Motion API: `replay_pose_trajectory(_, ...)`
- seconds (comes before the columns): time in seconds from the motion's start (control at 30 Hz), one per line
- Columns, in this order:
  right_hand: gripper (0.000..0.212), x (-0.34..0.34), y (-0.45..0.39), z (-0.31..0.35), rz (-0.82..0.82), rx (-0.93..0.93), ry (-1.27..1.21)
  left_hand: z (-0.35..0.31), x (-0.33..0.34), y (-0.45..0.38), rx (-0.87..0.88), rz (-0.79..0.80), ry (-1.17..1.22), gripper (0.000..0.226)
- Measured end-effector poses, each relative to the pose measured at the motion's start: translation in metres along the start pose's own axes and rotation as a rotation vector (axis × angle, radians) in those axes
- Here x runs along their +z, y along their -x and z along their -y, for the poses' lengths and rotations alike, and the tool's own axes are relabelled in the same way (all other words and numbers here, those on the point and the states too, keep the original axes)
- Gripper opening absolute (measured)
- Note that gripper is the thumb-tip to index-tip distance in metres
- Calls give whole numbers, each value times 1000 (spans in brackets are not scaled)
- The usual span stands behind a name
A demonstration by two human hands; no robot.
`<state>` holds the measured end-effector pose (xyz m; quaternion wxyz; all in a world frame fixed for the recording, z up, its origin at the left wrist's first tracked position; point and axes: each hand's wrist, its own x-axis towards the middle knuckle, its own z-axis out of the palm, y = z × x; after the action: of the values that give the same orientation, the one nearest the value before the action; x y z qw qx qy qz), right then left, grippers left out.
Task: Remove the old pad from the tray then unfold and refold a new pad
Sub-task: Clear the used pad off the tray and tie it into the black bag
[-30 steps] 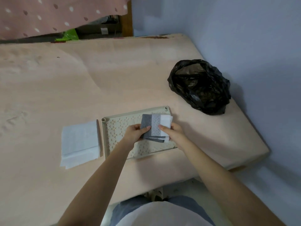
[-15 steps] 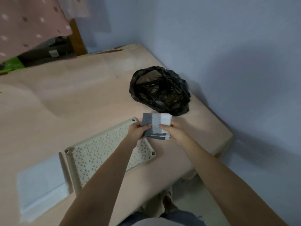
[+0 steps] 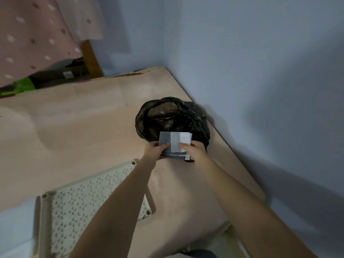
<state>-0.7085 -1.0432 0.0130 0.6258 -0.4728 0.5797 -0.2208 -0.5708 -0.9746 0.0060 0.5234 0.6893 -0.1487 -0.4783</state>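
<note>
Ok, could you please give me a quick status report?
Left hand and right hand gripping old pad. Pad off tray, at black bag mouth. Nothing in the way.

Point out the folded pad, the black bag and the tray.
folded pad [image 3: 174, 142], head view, on its grey top face.
black bag [image 3: 147, 125], head view, on its left wall.
tray [image 3: 89, 185], head view, on its far rim.

text: none legible | labels: none | numbers: none
</note>
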Motion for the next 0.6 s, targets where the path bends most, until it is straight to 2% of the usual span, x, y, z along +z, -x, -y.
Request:
replay_pose_trajectory(0.13,41,-1,-35,12,-13,-1,37,-6,13,-24,92,-99,-158,41)
replay_pose_trajectory(0.23,40,-1,-57,19,-38,-23,72,-13,18,-37,169,-174,-439,44)
replay_pose_trajectory(0.33,36,1,-72,24,-73,-49,131,-20,24,-52,175,-206,-648,42)
replay_pose_trajectory(0.5,39,16,-83,31,-206,-190,515,-29,42,-72,287,-356,-1088,45)
replay_pose_trajectory(0.6,45,27,-83,30,-281,-286,695,-29,48,-82,276,-375,-1202,47)
